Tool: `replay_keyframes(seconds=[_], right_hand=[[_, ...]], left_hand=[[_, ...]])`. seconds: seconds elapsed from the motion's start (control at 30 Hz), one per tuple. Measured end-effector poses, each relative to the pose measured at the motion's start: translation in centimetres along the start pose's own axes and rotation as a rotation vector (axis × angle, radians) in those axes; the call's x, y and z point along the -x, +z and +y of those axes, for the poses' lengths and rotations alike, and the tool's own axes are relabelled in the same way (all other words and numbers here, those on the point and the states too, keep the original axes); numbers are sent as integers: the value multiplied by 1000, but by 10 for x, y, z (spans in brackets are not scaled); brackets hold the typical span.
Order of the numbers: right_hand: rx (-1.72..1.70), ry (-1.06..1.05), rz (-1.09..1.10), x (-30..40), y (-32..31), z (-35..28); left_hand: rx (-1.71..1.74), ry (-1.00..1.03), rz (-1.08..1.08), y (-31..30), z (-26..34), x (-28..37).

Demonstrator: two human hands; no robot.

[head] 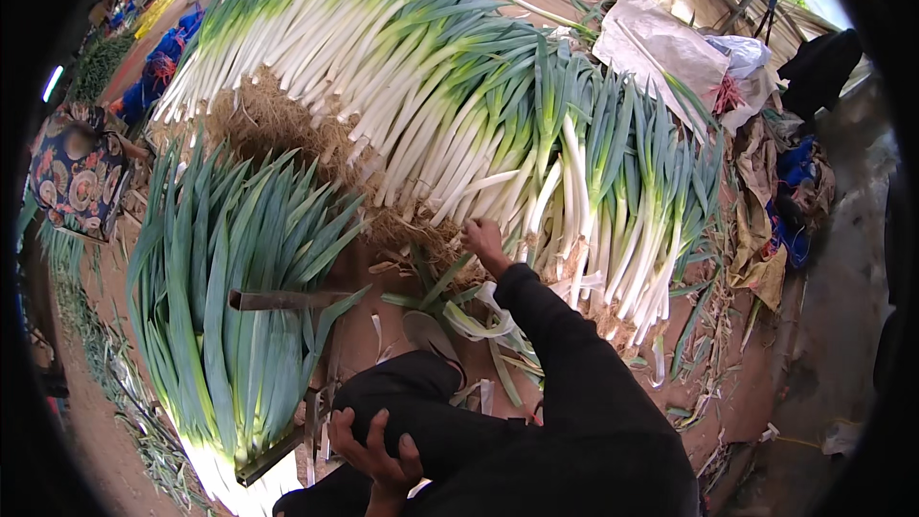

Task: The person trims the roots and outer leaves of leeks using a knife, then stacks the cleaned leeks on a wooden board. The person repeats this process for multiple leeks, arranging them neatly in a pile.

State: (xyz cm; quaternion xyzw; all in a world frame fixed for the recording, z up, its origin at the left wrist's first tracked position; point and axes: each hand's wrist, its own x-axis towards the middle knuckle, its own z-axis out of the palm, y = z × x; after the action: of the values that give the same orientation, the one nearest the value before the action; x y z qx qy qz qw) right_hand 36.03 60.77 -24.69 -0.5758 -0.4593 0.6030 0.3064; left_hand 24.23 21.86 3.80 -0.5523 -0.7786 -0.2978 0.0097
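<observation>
A long heap of leeks or large green onions (402, 93) lies across the ground, white stems and brown roots towards me, green leaves away. My right hand (484, 240) reaches to the root ends at the heap's near edge, fingers bent; whether it grips a stem is not clear. Palm up over my dark trouser leg, my left hand (377, 449) is empty with its fingers apart and curled. At the left, a bundle of the same vegetable (237, 301) rests in a metal frame (269, 456), its leaves pointing away from me and its white stems at the bottom.
Peeled leaves and scraps (495, 323) litter the soil by my shoe (431, 334). A pale sack (657, 39) and crumpled cloths (754, 208) lie to the right. At the far left is a person in patterned clothing (79, 172). A metal bar (287, 299) juts out beside the bundle.
</observation>
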Motion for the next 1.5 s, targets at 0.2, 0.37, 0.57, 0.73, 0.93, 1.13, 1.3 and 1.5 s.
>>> replay_keyframes(seconds=[0.2, 0.37, 0.57, 0.73, 0.93, 1.13, 1.3, 1.5], right_hand=[[456, -137, 285, -73, 35, 4], [355, -54, 206, -66, 30, -6], [738, -175, 65, -68, -32, -24], [909, -306, 315, -39, 21, -70], [985, -265, 369, -87, 59, -80], [877, -162, 341, -99, 64, -75], [972, -23, 192, -79, 24, -115], [1423, -142, 141, -51, -54, -122]], left_hand=[[-18, 39, -29, 3, 2, -5], [-8, 60, -22, 7, 3, -9], [19, 84, -30, 11, 2, -13], [-31, 54, -37, 9, 0, -5], [-36, 78, -61, 10, 2, -12], [-57, 57, -74, 9, -1, -10], [-33, 24, -60, 4, 1, -7], [-7, 39, -3, 2, 3, -9]])
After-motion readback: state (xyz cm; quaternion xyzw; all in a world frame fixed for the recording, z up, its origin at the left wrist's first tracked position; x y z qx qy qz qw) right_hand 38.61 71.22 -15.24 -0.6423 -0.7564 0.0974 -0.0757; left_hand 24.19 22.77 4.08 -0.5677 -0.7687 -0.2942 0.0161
